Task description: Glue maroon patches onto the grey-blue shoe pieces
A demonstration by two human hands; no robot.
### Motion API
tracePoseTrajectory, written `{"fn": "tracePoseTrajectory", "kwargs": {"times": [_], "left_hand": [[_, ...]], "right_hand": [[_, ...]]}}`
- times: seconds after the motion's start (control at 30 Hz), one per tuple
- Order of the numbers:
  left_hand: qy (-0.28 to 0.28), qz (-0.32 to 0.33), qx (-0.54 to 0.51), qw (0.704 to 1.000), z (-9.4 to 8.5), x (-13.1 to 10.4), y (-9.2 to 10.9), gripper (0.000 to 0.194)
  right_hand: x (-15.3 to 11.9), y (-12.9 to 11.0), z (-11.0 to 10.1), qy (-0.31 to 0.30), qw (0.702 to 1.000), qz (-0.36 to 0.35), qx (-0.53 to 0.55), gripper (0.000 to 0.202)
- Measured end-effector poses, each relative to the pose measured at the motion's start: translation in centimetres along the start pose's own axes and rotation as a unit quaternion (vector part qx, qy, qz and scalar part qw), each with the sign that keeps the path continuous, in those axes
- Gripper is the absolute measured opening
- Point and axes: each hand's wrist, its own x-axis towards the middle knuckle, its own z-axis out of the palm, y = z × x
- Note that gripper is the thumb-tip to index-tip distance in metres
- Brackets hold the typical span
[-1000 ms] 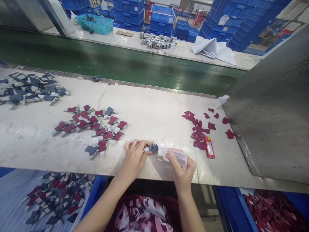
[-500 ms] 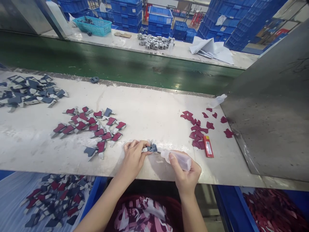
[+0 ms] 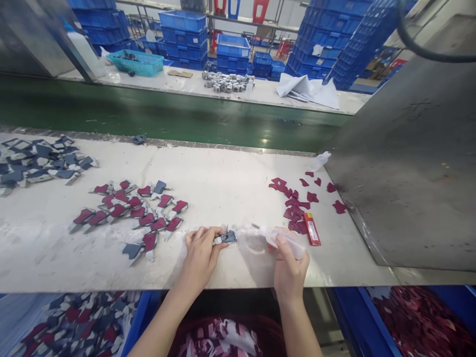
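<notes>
Near the front edge of the white table, my left hand (image 3: 203,253) pinches a small dark blue and grey part (image 3: 228,237) between its fingertips. To its right, my right hand (image 3: 292,263) is wrapped round a translucent squeeze bottle (image 3: 292,241), whose dark tip points left and is apart from the part. Both the bottle and its tip look blurred. Thin red pieces (image 3: 294,210) lie in a loose heap beyond my right hand, beside a red and yellow packet (image 3: 312,229). Left of my left hand are several assembled pieces with red faces (image 3: 137,212).
Blue and grey pieces (image 3: 40,161) are piled at the far left. A metal panel (image 3: 409,163) rises on the right, with another bottle (image 3: 319,161) near it. Below the table edge sit blue bins (image 3: 383,325) of parts. A green strip (image 3: 186,121) runs behind.
My right hand has drawn the bottle away from the part, to the right. The part has shifted slightly left in my left hand. The camera view has tilted up a little.
</notes>
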Motion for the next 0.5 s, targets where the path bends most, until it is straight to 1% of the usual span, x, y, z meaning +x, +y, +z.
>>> {"fn": "tracePoseTrajectory", "kwargs": {"times": [0.07,0.17,0.27,0.33,0.4,0.43,0.5], "left_hand": [[0.007,0.004,0.003,1.000,0.1,0.0,-0.2,0.010],[0.018,0.014,0.012,1.000,0.2,0.0,-0.6,0.010],[0.023,0.026,0.022,0.999,0.3,0.1,-1.0,0.010],[0.026,0.033,0.027,0.999,0.3,0.1,-1.2,0.010],[0.032,0.038,0.031,0.998,0.3,0.1,-1.3,0.011],[0.035,0.040,0.033,0.998,0.3,0.1,-1.3,0.011],[0.038,0.039,0.033,0.998,0.3,0.1,-1.2,0.011]], "right_hand": [[0.9,-0.2,0.7,-0.009,1.000,0.001,0.024,0.032],[2.2,-0.7,2.6,-0.067,0.997,-0.016,0.023,0.042],[3.2,-0.6,4.8,-0.109,0.992,-0.050,-0.049,0.053],[3.5,-0.1,5.6,-0.137,0.985,-0.057,-0.085,0.048],[3.6,0.3,5.7,-0.163,0.980,-0.057,-0.102,0.045],[3.5,0.4,5.4,-0.177,0.975,-0.062,-0.116,0.048],[3.4,0.2,4.2,-0.194,0.960,-0.092,-0.176,0.056]]}}
